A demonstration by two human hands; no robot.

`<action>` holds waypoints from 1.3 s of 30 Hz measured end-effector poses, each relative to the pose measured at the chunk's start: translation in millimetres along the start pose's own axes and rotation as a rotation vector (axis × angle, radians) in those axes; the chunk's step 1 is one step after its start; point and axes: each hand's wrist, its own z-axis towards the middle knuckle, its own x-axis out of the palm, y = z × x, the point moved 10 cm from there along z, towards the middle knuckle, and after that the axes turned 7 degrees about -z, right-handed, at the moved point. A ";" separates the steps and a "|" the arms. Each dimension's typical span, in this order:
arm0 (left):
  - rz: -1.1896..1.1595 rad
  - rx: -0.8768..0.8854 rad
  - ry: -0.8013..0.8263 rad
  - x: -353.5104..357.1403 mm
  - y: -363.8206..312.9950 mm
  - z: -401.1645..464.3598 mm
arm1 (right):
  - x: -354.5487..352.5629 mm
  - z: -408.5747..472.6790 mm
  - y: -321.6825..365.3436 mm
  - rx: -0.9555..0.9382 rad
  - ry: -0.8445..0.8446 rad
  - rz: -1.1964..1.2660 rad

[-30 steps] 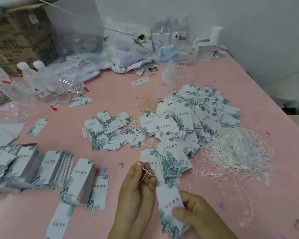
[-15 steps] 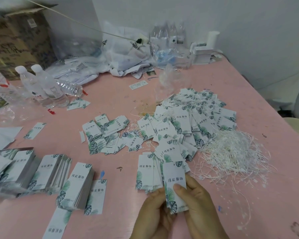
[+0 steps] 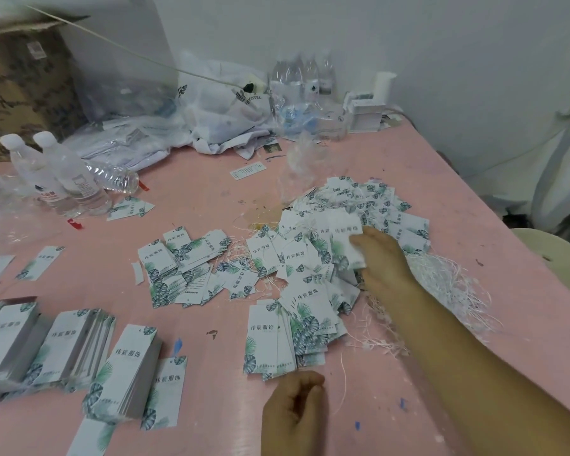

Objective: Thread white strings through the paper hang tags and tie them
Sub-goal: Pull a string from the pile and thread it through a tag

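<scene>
White paper hang tags printed with green leaves lie all over a pink table (image 3: 198, 192). My right hand (image 3: 384, 258) reaches out over the big heap of tags with strings (image 3: 372, 202) and pinches one hang tag (image 3: 343, 240) at the heap's near edge. A tangle of loose white strings (image 3: 448, 284) lies just right of that hand. My left hand (image 3: 293, 413) hovers near the front edge, fingers loosely curled, holding nothing. A small fanned stack of tags (image 3: 270, 340) lies just beyond it.
Neat stacks of tags (image 3: 125, 370) stand at the front left, and scattered tags (image 3: 185, 258) lie mid-table. Water bottles (image 3: 66, 172) stand at the far left. Plastic bags (image 3: 218, 103), more bottles and a cardboard box (image 3: 20, 87) line the back wall.
My right hand has carried the tag from in front of me out to the big heap. My left hand has let go of the tag and string and dropped low.
</scene>
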 end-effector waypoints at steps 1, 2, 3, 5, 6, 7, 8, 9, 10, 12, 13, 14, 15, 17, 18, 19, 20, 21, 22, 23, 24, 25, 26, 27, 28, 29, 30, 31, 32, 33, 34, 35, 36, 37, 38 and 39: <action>0.025 0.021 0.002 0.5 -0.4 -0.7 | 2.4 17.6 7.4 0.003 -0.008 -0.037; 0.039 0.032 0.003 0.8 -1.2 -0.9 | 2.9 33.8 14.0 -0.005 -0.036 -0.096; 0.044 0.040 0.006 1.3 -2.8 -0.7 | 3.4 48.0 20.7 -0.027 -0.068 -0.190; 0.041 0.047 0.007 2.2 -6.6 -0.6 | 6.0 68.2 32.4 -0.124 -0.114 -0.541; 0.039 0.051 0.014 3.3 -8.0 -0.4 | 6.8 71.9 37.4 -0.185 -0.152 -0.782; 0.048 0.056 0.027 4.6 -9.1 -0.4 | 6.9 72.0 41.5 -0.247 -0.209 -1.012; 0.069 0.065 0.043 5.7 -9.7 -0.4 | 6.8 71.5 41.7 -0.295 -0.257 -1.167; 0.097 0.075 0.055 5.9 -9.6 0.0 | 6.3 70.8 39.1 -0.323 -0.282 -1.242; 0.124 0.089 0.066 5.7 -10.0 0.4 | 5.9 70.5 36.1 -0.337 -0.286 -1.255; 0.153 0.114 0.078 5.1 -12.2 1.6 | 5.7 63.6 38.8 -0.390 -0.287 -1.175; 0.155 0.119 0.075 5.0 -12.4 2.4 | 7.0 56.4 42.7 -0.435 -0.285 -1.109; 0.157 0.120 0.069 4.9 -11.8 2.9 | 9.7 46.0 45.5 -0.484 -0.262 -1.029; 0.162 0.117 0.064 4.7 -10.9 2.8 | 13.5 32.1 43.6 -0.517 -0.212 -0.947; 0.160 0.105 0.057 4.4 -9.6 2.9 | 22.8 -1.1 21.7 -0.512 -0.072 -0.862; 0.160 0.106 0.055 4.0 -10.1 3.1 | 26.8 -18.8 2.2 -0.472 -0.002 -0.862; 0.166 0.111 0.053 3.6 -11.2 3.6 | 28.9 -36.0 -17.9 -0.424 0.044 -0.881; 0.171 0.117 0.051 3.4 -12.2 4.2 | 29.1 -50.5 -35.2 -0.388 0.058 -0.915; 0.171 0.119 0.048 3.3 -12.7 5.2 | 28.4 -61.3 -47.6 -0.370 0.046 -0.952; 0.165 0.114 0.044 3.2 -12.4 6.1 | 27.2 -68.5 -54.8 -0.360 0.021 -0.967; 0.153 0.104 0.042 3.4 -11.2 6.5 | 26.2 -71.9 -58.3 -0.347 -0.002 -0.952; 0.141 0.089 0.042 3.5 -9.2 6.5 | 25.1 -72.7 -59.2 -0.328 -0.015 -0.923; 0.128 0.078 0.047 3.8 -8.1 6.5 | 24.5 -71.6 -59.4 -0.305 -0.017 -0.905; 0.112 0.075 0.054 4.3 -8.3 6.9 | 24.1 -69.3 -58.2 -0.281 -0.012 -0.906; 0.094 0.073 0.060 4.2 -9.2 8.1 | 23.9 -65.9 -57.8 -0.252 0.001 -0.921; 0.079 0.067 0.069 4.3 -10.1 10.0 | 23.9 -62.6 -57.2 -0.225 0.018 -0.941; 0.069 0.060 0.081 4.8 -10.9 12.4 | 23.5 -59.9 -56.2 -0.206 0.035 -0.962; 0.057 0.049 0.094 5.8 -9.9 15.4 | 23.3 -57.9 -55.2 -0.193 0.052 -0.982; 0.037 0.031 0.105 7.3 -8.3 18.0 | 23.0 -56.0 -54.5 -0.183 0.067 -0.993; 0.007 0.013 0.118 8.4 -6.5 20.0 | 22.5 -54.2 -54.3 -0.171 0.080 -0.986; -0.014 0.003 0.131 9.2 -5.3 21.1 | 22.1 -52.5 -54.8 -0.153 0.092 -0.962; -0.023 0.005 0.144 9.0 -4.3 21.7 | 21.8 -51.2 -55.8 -0.132 0.103 -0.927; -0.017 0.015 0.157 8.5 -4.3 22.0 | 21.7 -49.7 -57.0 -0.110 0.113 -0.890; -0.012 0.024 0.169 7.6 -3.7 22.1 | 21.6 -48.0 -57.9 -0.093 0.124 -0.852; -0.013 0.028 0.179 6.6 -3.3 21.9 | 21.8 -46.3 -58.1 -0.085 0.133 -0.820; -0.021 0.029 0.186 5.9 -3.1 21.2 | 21.8 -45.0 -57.3 -0.088 0.140 -0.802; -0.029 0.030 0.192 5.4 -3.4 20.2 | 21.9 -44.1 -56.3 -0.097 0.148 -0.792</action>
